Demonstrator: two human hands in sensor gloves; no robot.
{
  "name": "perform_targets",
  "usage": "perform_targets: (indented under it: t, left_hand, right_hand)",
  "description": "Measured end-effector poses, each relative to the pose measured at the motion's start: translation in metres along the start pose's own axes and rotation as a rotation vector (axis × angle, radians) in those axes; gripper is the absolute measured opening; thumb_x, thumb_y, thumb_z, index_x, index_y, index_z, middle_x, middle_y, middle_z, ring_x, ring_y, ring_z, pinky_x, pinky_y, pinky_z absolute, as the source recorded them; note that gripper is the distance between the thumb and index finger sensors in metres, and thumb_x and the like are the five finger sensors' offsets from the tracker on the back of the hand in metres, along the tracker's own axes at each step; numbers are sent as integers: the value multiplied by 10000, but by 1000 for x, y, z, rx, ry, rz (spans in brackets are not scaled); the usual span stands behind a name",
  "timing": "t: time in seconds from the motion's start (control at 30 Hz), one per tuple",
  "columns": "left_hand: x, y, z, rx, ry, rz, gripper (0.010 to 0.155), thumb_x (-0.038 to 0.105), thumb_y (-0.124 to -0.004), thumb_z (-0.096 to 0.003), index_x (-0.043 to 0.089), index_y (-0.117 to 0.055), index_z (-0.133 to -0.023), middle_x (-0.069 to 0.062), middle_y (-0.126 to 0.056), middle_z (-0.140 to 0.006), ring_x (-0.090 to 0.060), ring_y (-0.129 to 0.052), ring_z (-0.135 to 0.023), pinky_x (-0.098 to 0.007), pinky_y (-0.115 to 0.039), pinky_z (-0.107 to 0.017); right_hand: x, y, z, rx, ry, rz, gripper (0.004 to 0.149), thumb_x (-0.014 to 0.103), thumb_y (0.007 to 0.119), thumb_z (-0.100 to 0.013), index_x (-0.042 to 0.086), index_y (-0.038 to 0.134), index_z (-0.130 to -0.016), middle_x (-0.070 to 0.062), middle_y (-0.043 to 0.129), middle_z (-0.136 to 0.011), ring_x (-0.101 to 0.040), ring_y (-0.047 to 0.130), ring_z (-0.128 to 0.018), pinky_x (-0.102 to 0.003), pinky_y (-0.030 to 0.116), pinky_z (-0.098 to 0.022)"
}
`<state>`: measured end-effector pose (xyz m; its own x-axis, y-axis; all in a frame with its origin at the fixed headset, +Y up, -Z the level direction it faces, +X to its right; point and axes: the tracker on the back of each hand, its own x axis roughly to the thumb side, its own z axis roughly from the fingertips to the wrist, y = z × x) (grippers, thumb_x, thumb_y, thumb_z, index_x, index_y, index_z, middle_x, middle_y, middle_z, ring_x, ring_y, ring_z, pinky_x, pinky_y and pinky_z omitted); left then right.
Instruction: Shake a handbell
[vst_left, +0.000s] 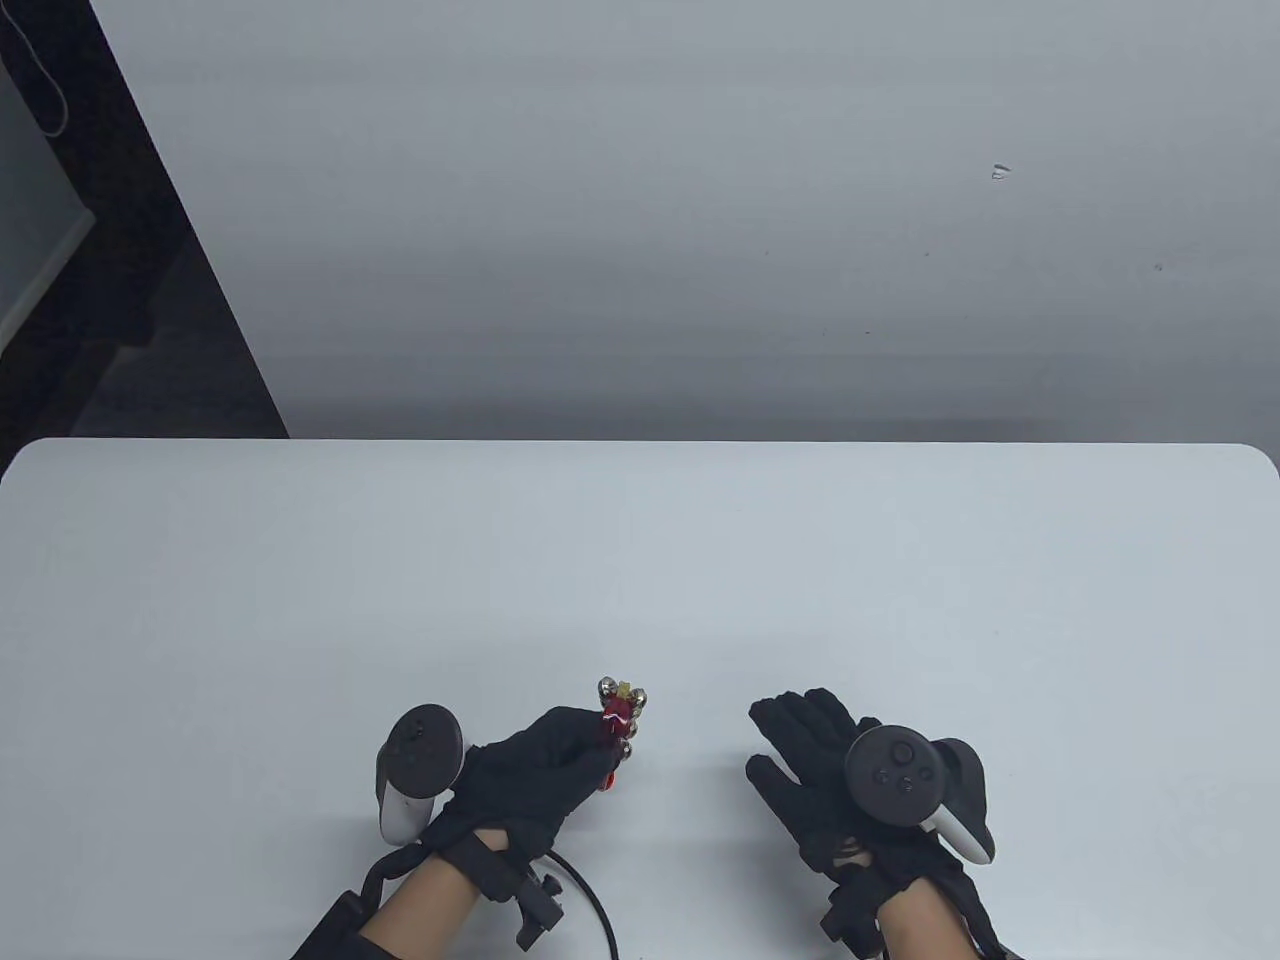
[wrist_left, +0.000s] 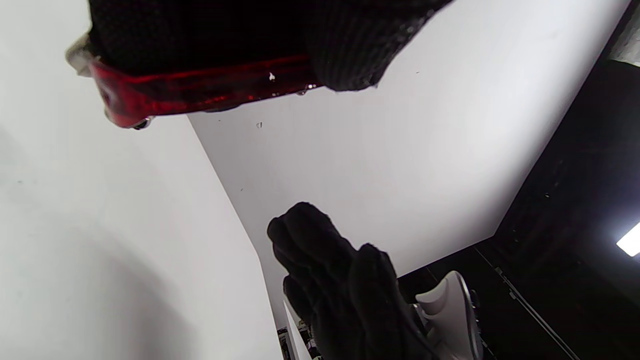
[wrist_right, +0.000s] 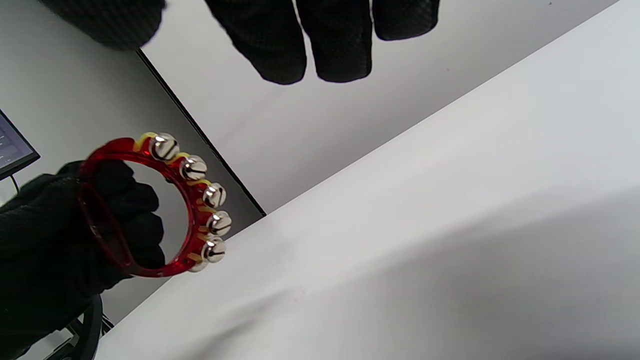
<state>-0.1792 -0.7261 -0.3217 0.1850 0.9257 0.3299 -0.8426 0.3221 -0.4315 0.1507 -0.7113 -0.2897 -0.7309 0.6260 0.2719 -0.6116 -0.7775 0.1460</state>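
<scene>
Handbell (wrist_right: 150, 205): small red ring with shiny bells, looks light and hard, near the table's near edge.
Left hand (vst_left: 530, 780): holds the plain side tight.
Right hand (vst_left: 815, 745): flat, fingers spread, holds nothing.
Best hold: the smooth red side, away from the bells.

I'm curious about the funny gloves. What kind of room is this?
Probably a lab or office recording spot: a plain white table, a bare wall, and a left hand in a sensor glove holding a red handbell.

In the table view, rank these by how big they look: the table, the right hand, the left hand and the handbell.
1. Table, by far the largest.
2. Right hand and left hand: they look much alike, so I won't rank them; trackers cover part of each.
3. Handbell, smallest, partly hidden in the left hand's grip.
</scene>
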Motion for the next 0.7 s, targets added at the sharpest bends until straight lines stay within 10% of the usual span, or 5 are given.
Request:
perform_targets:
  t: [0.23, 0.43, 0.7]
  left_hand:
    - [-3, 1, -1, 22, 28, 28, 430, 296, -836, -483, 122, -842, -875, -157, -871, -855, -382, -974, -699, -513, -858, -549]
    - [81, 2, 15, 117, -351, -14, 423, 310, -832, -479, 145, -846, -868, -140, -874, -859, -367, -978, -708, -501, -862, -559]
    - [18, 4, 6, 64, -71, -24, 433, 299, -838, -481, 123, -841, -877, -153, -874, -853, -377, -981, -693, -507, -864, -546]
  right_hand:
    - [0, -1, 1, -2, 1, -4, 735, 593, 578, -506, 142, 555, -1086, -181, 514, -1120, -478, 389, -1059, -715, 240, -636]
    - [0, 0, 0, -2, -3, -5, 734, 593, 578, -507, 142, 555, -1086, -181, 513, -1121, -479, 390, -1059, -715, 238, -637]
    - [-1, 3, -1, 9, 8, -2, 734, 593, 578, -506, 141, 557, -1085, -181, 516, -1119, -480, 391, -1058, -714, 240, -636]
